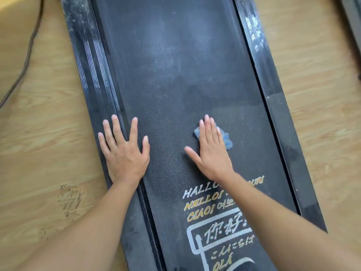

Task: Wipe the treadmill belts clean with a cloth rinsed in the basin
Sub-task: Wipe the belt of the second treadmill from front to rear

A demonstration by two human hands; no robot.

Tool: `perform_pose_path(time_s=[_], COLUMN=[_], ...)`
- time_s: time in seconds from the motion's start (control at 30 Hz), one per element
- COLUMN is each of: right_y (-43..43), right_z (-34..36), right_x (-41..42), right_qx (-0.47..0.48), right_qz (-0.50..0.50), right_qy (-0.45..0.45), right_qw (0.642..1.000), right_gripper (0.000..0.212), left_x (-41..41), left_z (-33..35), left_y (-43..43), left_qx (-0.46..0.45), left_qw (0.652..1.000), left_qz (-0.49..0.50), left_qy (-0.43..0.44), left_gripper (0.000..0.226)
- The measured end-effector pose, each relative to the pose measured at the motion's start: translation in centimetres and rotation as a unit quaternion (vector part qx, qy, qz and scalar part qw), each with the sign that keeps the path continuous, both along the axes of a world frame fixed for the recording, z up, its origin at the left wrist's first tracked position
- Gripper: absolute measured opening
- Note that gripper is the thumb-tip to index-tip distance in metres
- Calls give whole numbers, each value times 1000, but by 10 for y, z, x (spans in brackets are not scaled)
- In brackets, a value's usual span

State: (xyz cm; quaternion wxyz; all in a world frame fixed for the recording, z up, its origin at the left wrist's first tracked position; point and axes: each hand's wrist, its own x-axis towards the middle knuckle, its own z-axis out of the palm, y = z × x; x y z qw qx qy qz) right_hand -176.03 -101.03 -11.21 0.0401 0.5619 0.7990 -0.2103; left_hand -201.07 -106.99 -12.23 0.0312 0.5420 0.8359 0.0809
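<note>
A black treadmill belt [172, 79] runs from the bottom of the view up and away, with white and yellow greeting words printed near me. My right hand [212, 151] lies flat on a small blue cloth [226, 138], pressing it onto the belt's right half. The cloth shows only past my fingers and the hand's outer edge. My left hand [124, 151] rests flat with fingers spread, straddling the belt's left edge and the left side rail [91, 61]. The far part of the belt looks greyish and dusty. No basin is in view.
The treadmill lies on a light wood floor [39, 143]. A dark cable [27, 57] snakes across the floor at upper left. The right side rail [273, 90] has white scuffs near its far end. Part of another dark frame [353, 20] shows at the top right corner.
</note>
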Motion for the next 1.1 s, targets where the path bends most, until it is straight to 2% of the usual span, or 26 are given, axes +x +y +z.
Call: perform_pose_path(time_s=[0.13,0.2,0.3,0.47,0.57,0.67,0.77,0.87,0.97,1.1], right_y=[-137,-140,-77,89,122,52,-59,-110,-69,66], right_z=[13,7,0,-9,-6,-3,3,6,3,-7], right_x=[61,58,27,-34,-47,0,65,88,75,24], right_qx=[-52,-57,-23,36,39,30,-17,-60,-38,30], right_qz=[-65,-96,-97,-38,-26,-51,-102,-130,-121,-75], right_qy=[-39,-46,-44,-33,-14,-14,-35,-52,-52,-33], right_qw=[996,993,994,998,999,998,994,988,990,996], right_gripper=[92,94,98,102,100,96,95,97,99,103], left_x=[1,1,0,0,0,0,0,-1,0,1], left_z=[2,2,1,-1,-2,2,1,0,1,1], left_y=[0,2,3,2,1,0,1,0,3,2], left_qx=[-9,-13,-16,-11,-10,-6,-9,-20,-29,-17], left_qw=[1000,1000,1000,1000,1000,1000,995,991,991,992], left_qz=[0,4,-1,-3,-3,-14,-100,-135,-132,-126], left_qy=[-5,6,8,23,24,17,14,10,18,21], left_gripper=[63,63,63,62,62,62,62,60,59,58])
